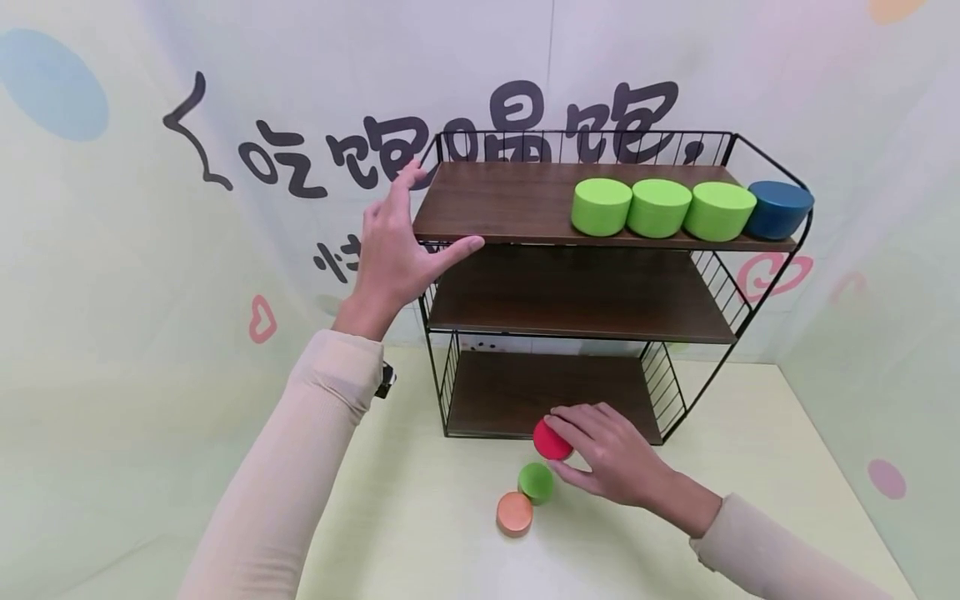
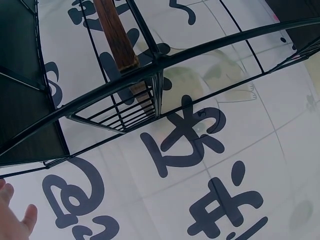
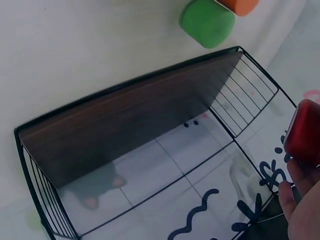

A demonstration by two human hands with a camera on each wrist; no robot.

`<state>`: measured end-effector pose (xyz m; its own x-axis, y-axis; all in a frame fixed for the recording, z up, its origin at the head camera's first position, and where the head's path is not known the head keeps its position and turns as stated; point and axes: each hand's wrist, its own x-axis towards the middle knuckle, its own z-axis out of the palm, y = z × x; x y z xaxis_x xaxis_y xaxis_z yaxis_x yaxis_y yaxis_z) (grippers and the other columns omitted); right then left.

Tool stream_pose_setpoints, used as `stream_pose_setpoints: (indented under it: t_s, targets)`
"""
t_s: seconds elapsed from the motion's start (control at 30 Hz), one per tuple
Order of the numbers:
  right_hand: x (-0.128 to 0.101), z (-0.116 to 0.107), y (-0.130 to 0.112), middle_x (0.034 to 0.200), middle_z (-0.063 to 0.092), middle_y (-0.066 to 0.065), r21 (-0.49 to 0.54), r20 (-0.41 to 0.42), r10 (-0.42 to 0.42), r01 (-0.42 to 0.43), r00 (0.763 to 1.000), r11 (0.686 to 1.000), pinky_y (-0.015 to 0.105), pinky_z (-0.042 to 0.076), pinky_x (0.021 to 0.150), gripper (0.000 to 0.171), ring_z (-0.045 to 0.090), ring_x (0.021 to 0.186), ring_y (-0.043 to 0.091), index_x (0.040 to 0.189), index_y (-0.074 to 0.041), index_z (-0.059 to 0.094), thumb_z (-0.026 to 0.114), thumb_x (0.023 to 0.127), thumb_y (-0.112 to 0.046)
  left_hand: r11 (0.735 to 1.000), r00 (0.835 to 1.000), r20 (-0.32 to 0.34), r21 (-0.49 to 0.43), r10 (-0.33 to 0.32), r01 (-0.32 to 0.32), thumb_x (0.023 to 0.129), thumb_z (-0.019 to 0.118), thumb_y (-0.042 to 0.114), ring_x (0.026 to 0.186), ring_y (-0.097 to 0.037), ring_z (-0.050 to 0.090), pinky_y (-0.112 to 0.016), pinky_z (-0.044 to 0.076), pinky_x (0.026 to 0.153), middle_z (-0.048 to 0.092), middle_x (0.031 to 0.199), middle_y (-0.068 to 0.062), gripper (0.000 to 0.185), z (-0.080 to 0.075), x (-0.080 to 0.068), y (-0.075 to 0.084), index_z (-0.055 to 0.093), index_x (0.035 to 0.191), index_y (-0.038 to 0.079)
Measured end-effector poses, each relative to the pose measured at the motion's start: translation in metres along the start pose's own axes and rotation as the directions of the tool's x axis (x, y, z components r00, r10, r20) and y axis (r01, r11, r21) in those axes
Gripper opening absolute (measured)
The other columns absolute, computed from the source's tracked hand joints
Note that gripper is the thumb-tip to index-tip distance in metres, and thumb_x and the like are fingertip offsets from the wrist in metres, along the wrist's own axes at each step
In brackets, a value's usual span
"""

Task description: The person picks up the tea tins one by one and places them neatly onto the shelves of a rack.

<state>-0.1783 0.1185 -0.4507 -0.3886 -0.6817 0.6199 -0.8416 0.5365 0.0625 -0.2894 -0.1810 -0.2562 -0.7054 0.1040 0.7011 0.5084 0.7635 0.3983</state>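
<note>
A three-tier wire rack (image 1: 581,287) with brown wooden shelves stands on the pale table. My left hand (image 1: 401,246) is open, its fingers spread, the thumb lying against the top shelf's left front corner. Low in front of the rack, my right hand (image 1: 600,454) pinches a small red tin (image 1: 551,442), also visible in the right wrist view as the red tin (image 3: 304,131) at my fingertips (image 3: 295,200). A small green tin (image 1: 536,482) and a small orange tin (image 1: 514,512) sit on the table just left of that hand.
Three lime green tins (image 1: 658,207) and a dark blue tin (image 1: 780,209) line the right half of the top shelf. The middle shelf (image 1: 577,300) and bottom shelf (image 1: 525,392) show bare wood. A printed backdrop (image 1: 285,158) rises close behind.
</note>
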Motion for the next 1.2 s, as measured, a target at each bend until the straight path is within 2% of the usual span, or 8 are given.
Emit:
stream_pose_setpoints:
  t_s: [0.2, 0.4, 0.57, 0.8, 0.97, 1.2]
  targets:
    - [0.012, -0.011, 0.006, 0.116, 0.070, 0.011, -0.030, -0.010, -0.053, 0.053, 0.999, 0.998, 0.038, 0.057, 0.074, 0.053, 0.067, 0.097, 0.024, 0.122, -0.004, 0.068, 0.079, 0.080, -0.035, 1.000, 1.000, 0.001, 0.002, -0.002, 0.002, 0.073, 0.078, 0.064, 0.137, -0.021, 0.041, -0.041, 0.019, 0.116, 0.040, 0.155, 0.005, 0.110, 0.000, 0.000, -0.001, 0.029, 0.156, 0.012]
    - [0.024, -0.022, 0.010, 0.116, 0.070, 0.011, -0.046, 0.004, -0.077, 0.077, 0.997, 0.996, 0.038, 0.057, 0.075, 0.060, 0.067, 0.098, 0.025, 0.122, -0.005, 0.068, 0.086, 0.072, -0.034, 1.000, 1.000, -0.002, 0.004, 0.007, -0.007, 0.074, 0.079, 0.062, 0.137, -0.021, 0.041, -0.042, 0.020, 0.115, 0.039, 0.156, 0.003, 0.109, 0.000, 0.000, 0.000, 0.030, 0.155, 0.009]
    - [0.036, -0.034, 0.014, 0.116, 0.070, 0.012, -0.062, 0.011, -0.102, 0.102, 0.995, 0.993, 0.041, 0.057, 0.078, 0.060, 0.067, 0.100, 0.026, 0.122, -0.005, 0.069, 0.086, 0.072, -0.034, 1.000, 1.000, 0.001, 0.005, 0.004, -0.004, 0.074, 0.078, 0.063, 0.137, -0.021, 0.041, -0.041, 0.019, 0.116, 0.040, 0.155, 0.003, 0.109, -0.001, 0.000, 0.001, 0.028, 0.156, 0.012]
    - [0.060, -0.051, 0.020, 0.117, 0.070, 0.014, -0.096, -0.024, -0.139, 0.136, 0.990, 0.986, 0.045, 0.056, 0.083, 0.059, 0.068, 0.101, 0.029, 0.122, -0.004, 0.068, 0.084, 0.074, -0.035, 1.000, 1.000, 0.006, 0.007, -0.011, 0.011, 0.074, 0.077, 0.064, 0.137, -0.022, 0.041, -0.041, 0.019, 0.116, 0.040, 0.155, 0.003, 0.109, -0.001, 0.000, 0.002, 0.027, 0.157, 0.014]
    - [0.076, -0.063, 0.024, 0.116, 0.070, 0.014, -0.111, -0.062, -0.169, 0.161, 0.984, 0.981, 0.044, 0.055, 0.083, 0.056, 0.067, 0.102, 0.029, 0.122, -0.003, 0.068, 0.082, 0.078, -0.034, 1.000, 1.000, 0.009, 0.007, -0.006, 0.006, 0.074, 0.077, 0.064, 0.137, -0.022, 0.040, -0.043, 0.020, 0.116, 0.039, 0.156, 0.003, 0.109, 0.000, 0.000, 0.002, 0.028, 0.156, 0.012]
    - [0.094, -0.083, 0.033, 0.121, 0.068, 0.017, -0.120, -0.094, -0.149, 0.137, 0.984, 0.983, 0.046, 0.053, 0.088, 0.060, 0.065, 0.107, 0.032, 0.125, 0.000, 0.066, 0.085, 0.077, -0.031, 1.000, 1.000, 0.008, 0.004, -0.010, 0.010, 0.074, 0.077, 0.065, 0.136, -0.024, 0.040, -0.044, 0.022, 0.115, 0.038, 0.156, 0.005, 0.110, 0.000, 0.000, 0.002, 0.028, 0.156, 0.012]
